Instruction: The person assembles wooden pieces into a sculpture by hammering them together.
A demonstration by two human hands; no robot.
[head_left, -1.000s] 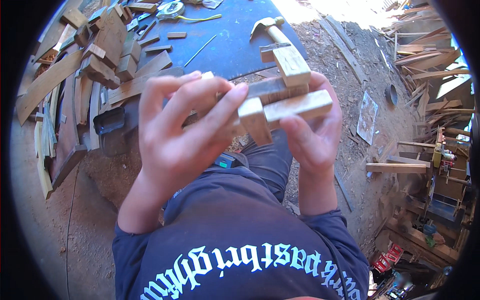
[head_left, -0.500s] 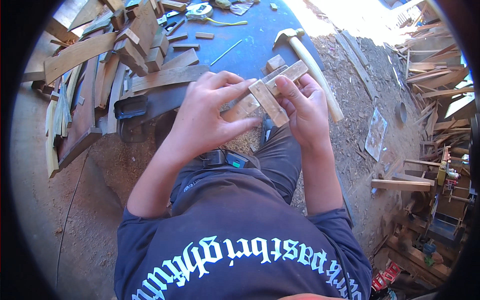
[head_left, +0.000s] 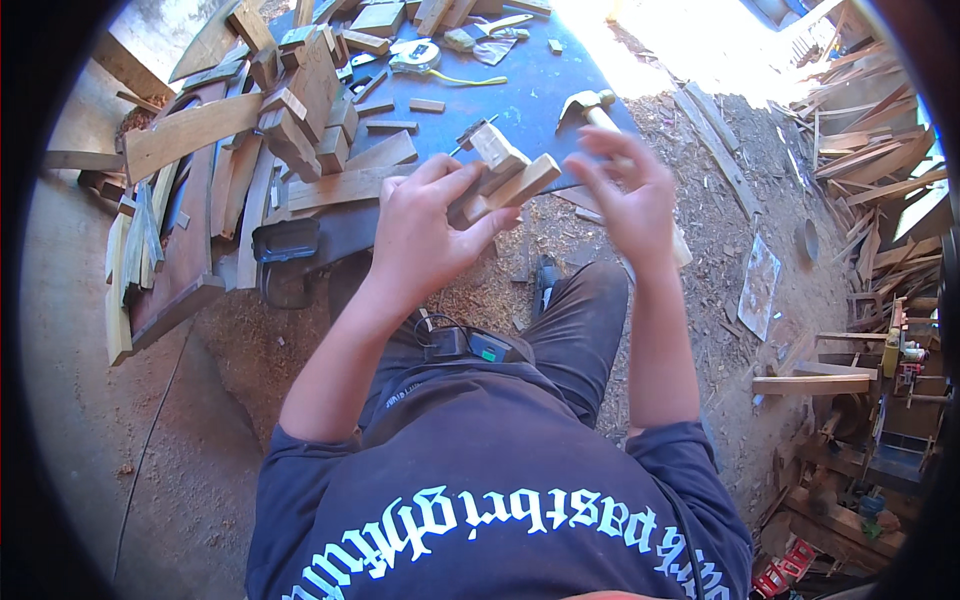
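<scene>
My left hand (head_left: 425, 220) is closed around a small assembly of crossed wooden blocks (head_left: 525, 185), held above the near edge of the blue table. Its far end has a dark strip, too small to make out. My right hand (head_left: 635, 205) is raised to the right of the blocks, apart from them. Its fingers are spread and slightly blurred, with nothing seen in them. Behind that hand lies a claw hammer (head_left: 590, 104), its pale handle partly hidden by the fingers.
On the blue table (head_left: 510, 105) are a tape measure (head_left: 415, 57), a brush (head_left: 505, 26) and small wood offcuts (head_left: 427, 105). Stacked boards (head_left: 195, 135) and a black tray (head_left: 286, 240) stand at left. Scrap wood (head_left: 870, 160) heaps up at far right; sawdust covers the ground.
My right hand has let go of the wooden blocks and moved off to the right. The blocks have turned in my left hand. The whole view has shifted slightly.
</scene>
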